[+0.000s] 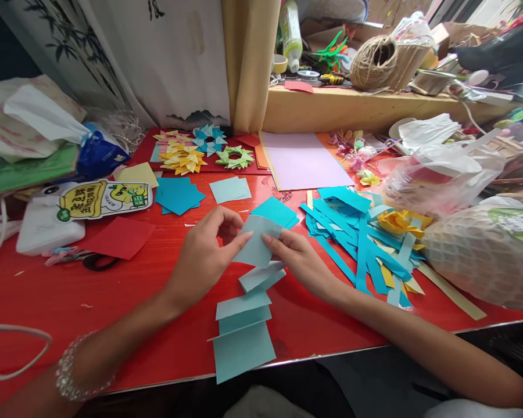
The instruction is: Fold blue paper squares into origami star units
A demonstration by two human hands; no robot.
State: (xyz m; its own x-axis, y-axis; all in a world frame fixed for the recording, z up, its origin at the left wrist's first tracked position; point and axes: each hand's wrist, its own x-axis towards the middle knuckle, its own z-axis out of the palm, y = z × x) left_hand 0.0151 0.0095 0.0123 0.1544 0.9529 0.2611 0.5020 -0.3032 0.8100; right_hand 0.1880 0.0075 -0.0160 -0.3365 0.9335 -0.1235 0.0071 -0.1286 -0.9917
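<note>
A pale blue paper square [258, 239] is held up between both hands, above the red table. My left hand [209, 241] pinches its left edge between thumb and fingers. On the opposite edge, my right hand [293, 249] grips it the same way, thumb on top. Just below the hands lies a folded pale blue paper [262, 277]. Closer to the table's front edge sit more creased pale blue papers [244, 345], partly overlapping. Behind the held square rests a small stack of bright blue paper squares [275, 212].
Blue paper strips [348, 232] pile up on the right beside a netted bag [483, 255]. Folded paper rings [235, 157] and lilac sheets [305, 159] lie at the back. On the left are a red paper [121, 237] and a printed pouch [107, 199].
</note>
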